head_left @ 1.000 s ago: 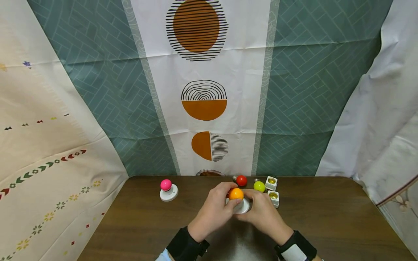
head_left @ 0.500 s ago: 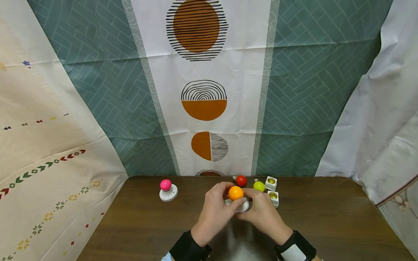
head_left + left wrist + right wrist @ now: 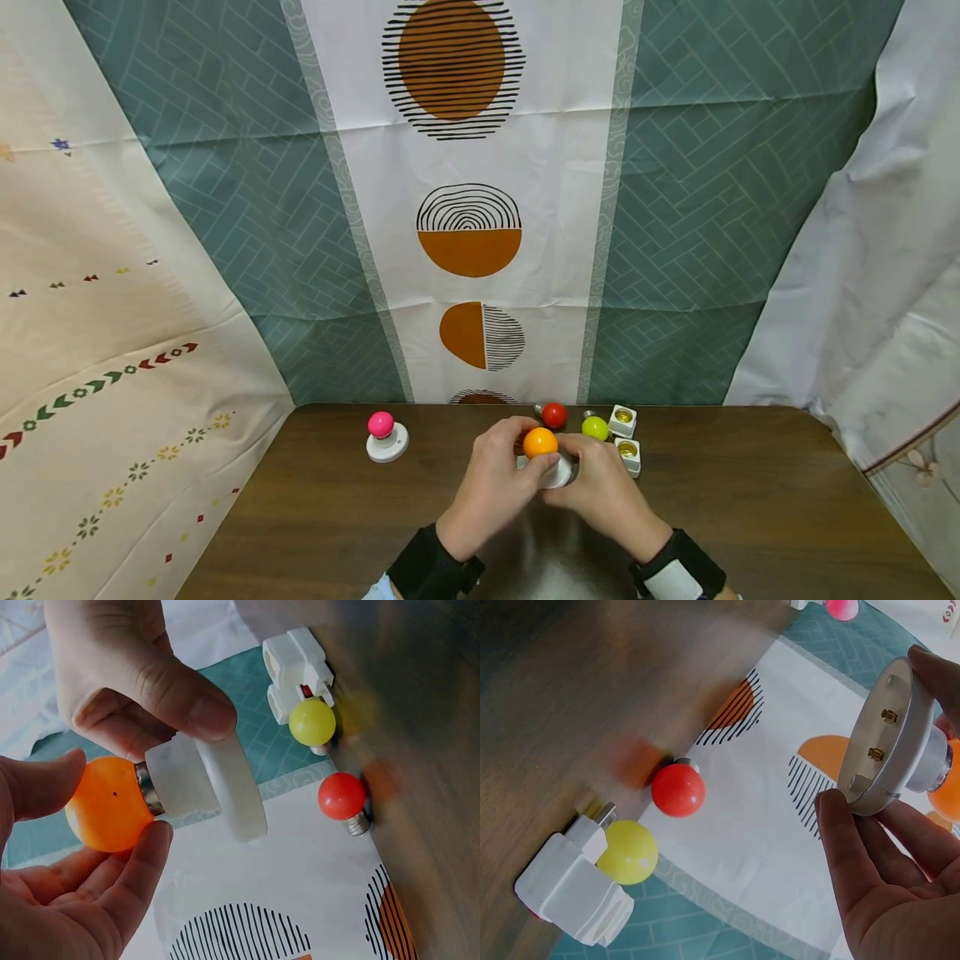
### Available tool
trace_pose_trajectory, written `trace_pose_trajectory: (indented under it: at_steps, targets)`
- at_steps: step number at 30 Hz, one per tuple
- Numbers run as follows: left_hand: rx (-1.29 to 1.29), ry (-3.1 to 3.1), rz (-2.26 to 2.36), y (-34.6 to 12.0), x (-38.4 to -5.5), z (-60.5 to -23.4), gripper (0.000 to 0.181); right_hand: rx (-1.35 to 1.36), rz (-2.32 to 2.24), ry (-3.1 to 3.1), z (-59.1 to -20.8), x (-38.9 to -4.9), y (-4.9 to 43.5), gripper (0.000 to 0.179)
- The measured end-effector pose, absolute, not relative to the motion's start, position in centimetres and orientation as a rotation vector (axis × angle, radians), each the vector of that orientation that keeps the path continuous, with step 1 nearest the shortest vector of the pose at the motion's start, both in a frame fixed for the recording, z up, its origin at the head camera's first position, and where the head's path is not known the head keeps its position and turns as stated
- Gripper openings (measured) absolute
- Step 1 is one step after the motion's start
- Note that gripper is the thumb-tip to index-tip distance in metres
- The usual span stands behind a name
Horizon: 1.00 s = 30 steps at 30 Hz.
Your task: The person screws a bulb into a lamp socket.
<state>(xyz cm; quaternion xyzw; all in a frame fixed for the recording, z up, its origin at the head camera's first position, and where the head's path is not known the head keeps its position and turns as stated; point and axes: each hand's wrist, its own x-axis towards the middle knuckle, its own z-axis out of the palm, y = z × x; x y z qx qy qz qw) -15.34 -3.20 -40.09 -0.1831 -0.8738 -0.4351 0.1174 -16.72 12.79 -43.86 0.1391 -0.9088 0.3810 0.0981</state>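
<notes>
My left hand (image 3: 491, 475) holds an orange light bulb (image 3: 109, 804) by its globe, thumb on one side and fingers on the other. The bulb's metal base sits partly inside the collar of a white round lamp holder (image 3: 225, 784). My right hand (image 3: 603, 487) grips that lamp holder by the rim of its disc. In the right wrist view the holder's underside shows, with two brass terminals (image 3: 882, 735). Both things are held up over the brown table (image 3: 337, 533), close in front of a red bulb (image 3: 554, 415).
A yellow-green bulb (image 3: 596, 428) lies right of the red one. Beside it are two white sockets (image 3: 623, 421) with brass-coloured insides. Far left, a pink bulb (image 3: 381, 425) stands in another white round holder (image 3: 387, 450). A patterned cloth (image 3: 555, 208) hangs behind the table.
My left hand and the orange bulb have shifted slightly up and left in the head view since one second ago. My right hand keeps its grip on the holder, nearly unmoved.
</notes>
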Motion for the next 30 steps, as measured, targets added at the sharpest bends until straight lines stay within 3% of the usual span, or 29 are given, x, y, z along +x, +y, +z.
trace_pose_trajectory:
  at_steps: [14, 24, 30]
  targets:
    - [-0.693, -2.682, -1.248, -3.75, -15.55, -39.57, 0.038, 0.424, 1.151, -2.707, -43.66, -16.69, 12.69, 0.062]
    - [-0.558, -2.549, -1.289, -3.45, -15.18, -39.68, 0.048, 0.356, 1.155, -2.659, -43.73, -16.81, 12.76, 0.061]
    - [-0.529, -2.526, -1.313, -3.44, -15.2, -39.82, 0.044, 0.35, 1.154, -2.664, -43.75, -16.84, 12.74, 0.06]
